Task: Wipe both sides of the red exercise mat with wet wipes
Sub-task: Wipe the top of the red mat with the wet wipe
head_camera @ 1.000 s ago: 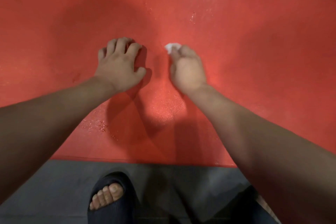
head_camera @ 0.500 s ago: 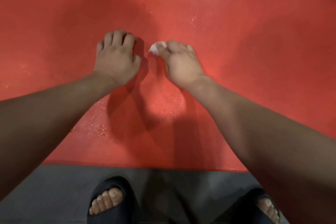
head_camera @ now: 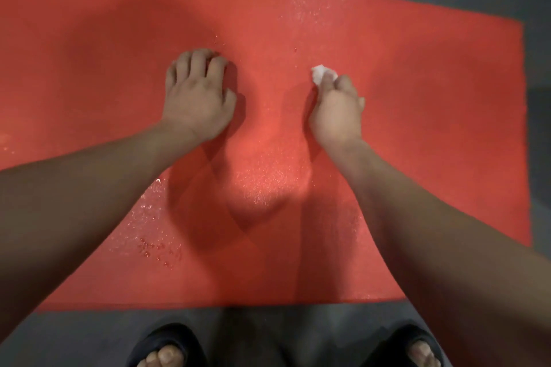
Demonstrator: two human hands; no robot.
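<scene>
Lighting dim and uneven. One bright pool lies on the red mat (head_camera: 417, 98) between the forearms (head_camera: 89, 202), with overlapping dark shadows below it and beyond the left hand (head_camera: 196, 98). Wet patches (head_camera: 155, 217) glint. The wipe (head_camera: 319, 73) in the right hand (head_camera: 335, 110) is blown out, textureless. Focus soft overall; mat edges bow; corners darken.

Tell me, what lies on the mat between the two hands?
Nothing: the head view shows only bare, damp mat between left hand and right hand, which holds a wipe.

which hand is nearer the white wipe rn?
Right. The right hand pinches the wipe at its fingertips; the left hand rests on the mat, apart from the wipe, to its left.
</scene>
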